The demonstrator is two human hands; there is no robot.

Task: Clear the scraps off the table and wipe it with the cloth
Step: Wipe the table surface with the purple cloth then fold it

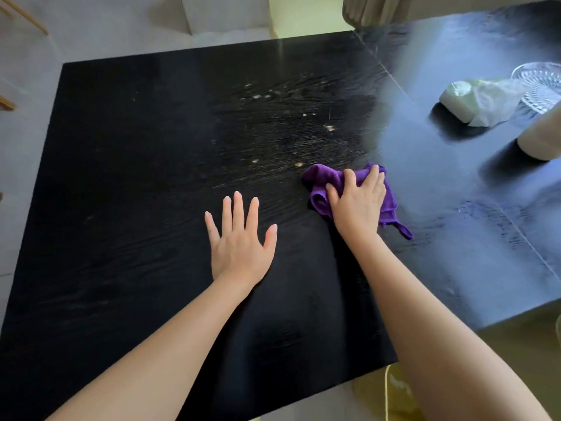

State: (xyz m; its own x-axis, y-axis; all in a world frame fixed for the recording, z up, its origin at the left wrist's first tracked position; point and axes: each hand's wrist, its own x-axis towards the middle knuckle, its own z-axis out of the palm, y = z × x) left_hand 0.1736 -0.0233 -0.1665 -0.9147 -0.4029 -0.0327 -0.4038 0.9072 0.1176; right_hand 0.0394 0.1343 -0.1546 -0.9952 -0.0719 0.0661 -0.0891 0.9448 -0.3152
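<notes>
**Cloth under my right hand, crumbs beyond it on the black table**

I look down on a black wood-grain table [121, 177] that fills most of the view. My right hand [358, 205] presses down on a crumpled purple cloth [321, 180], right of centre in the scene. The fingers are spread over the fabric and curled a little into it, the thumb on the left side of the bundle, so the hand both pins and grips the cloth. Folds of purple stick out to the left of the fingers and a thin loop of it trails out toward the near right, past my wrist.

My left hand [239, 244] lies palm down on the bare tabletop, just left of the right hand and slightly nearer to me. Its fingers are wide apart and straight, holding nothing. The two hands do not touch.

Farther away than the cloth, pale scraps [299, 164] and finer specks [261, 95] are scattered over the dark surface, from just beyond the cloth up toward the far middle of the table.

On the far right, in a band of bright glare, a crumpled white plastic bag [479, 101] lies on the table. A clear cut-glass dish [543, 86] sits just beside it at the right edge of the view. A pale rounded object [540, 141] stands nearer, and I cannot tell what it is.
</notes>
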